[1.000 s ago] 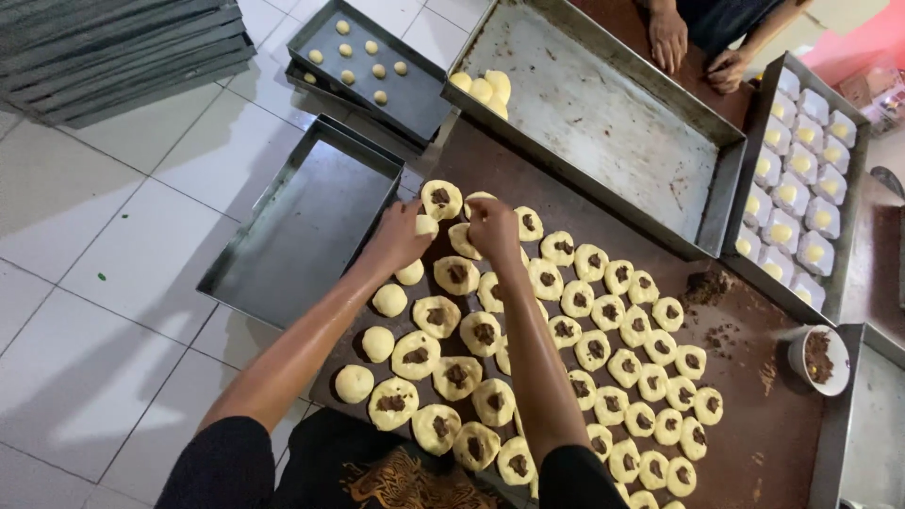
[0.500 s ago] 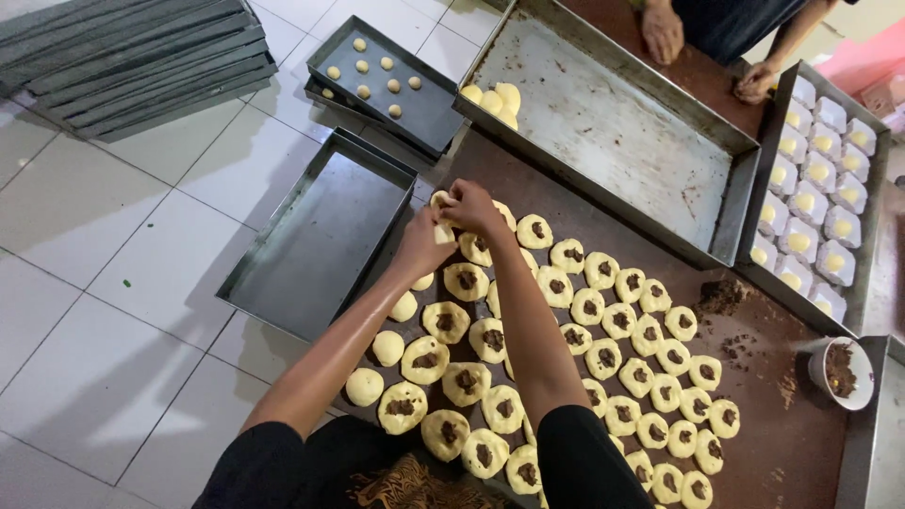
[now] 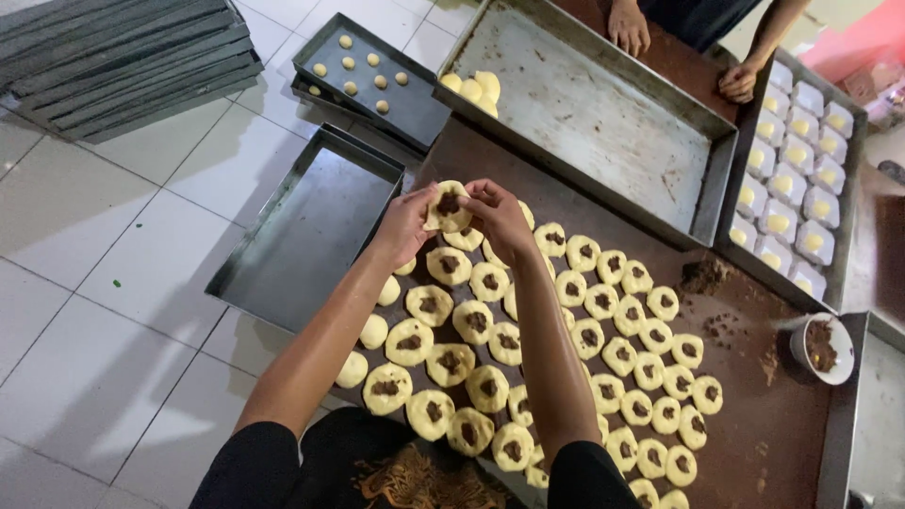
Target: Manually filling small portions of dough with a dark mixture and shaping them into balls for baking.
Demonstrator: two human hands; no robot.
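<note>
1. The left hand (image 3: 405, 224) and the right hand (image 3: 498, 215) meet over the far end of a brown work table (image 3: 754, 443), both pinching the rim of one filled dough round (image 3: 447, 205) between fingers and thumbs.
2. That round is lifted just above the rows, pale yellow with a dark brown filling showing in its middle.
3. Below the hands, many flattened dough rounds (image 3: 528, 368) lie in close rows on the table, each with a dab of the same brown filling.
4. A few plain dough balls (image 3: 370, 332) sit along the table's left edge.
5. An empty metal tray (image 3: 311, 226) lies on the tiled floor just left of the table.
6. Beyond it, a darker tray (image 3: 415, 113) holds a handful of small dough pieces.
7. A large metal pan (image 3: 603, 123) sits at the far side of the table, with some pale dough lumps (image 3: 476, 87) in its corner.
8. A small white bowl (image 3: 822, 347) of brown filling stands at the right.
9. Another person's hands (image 3: 630, 26) rest at the far edge, near a tray of wrapped pieces (image 3: 801, 179), possibly bagged buns; the view is too small to tell.
</note>
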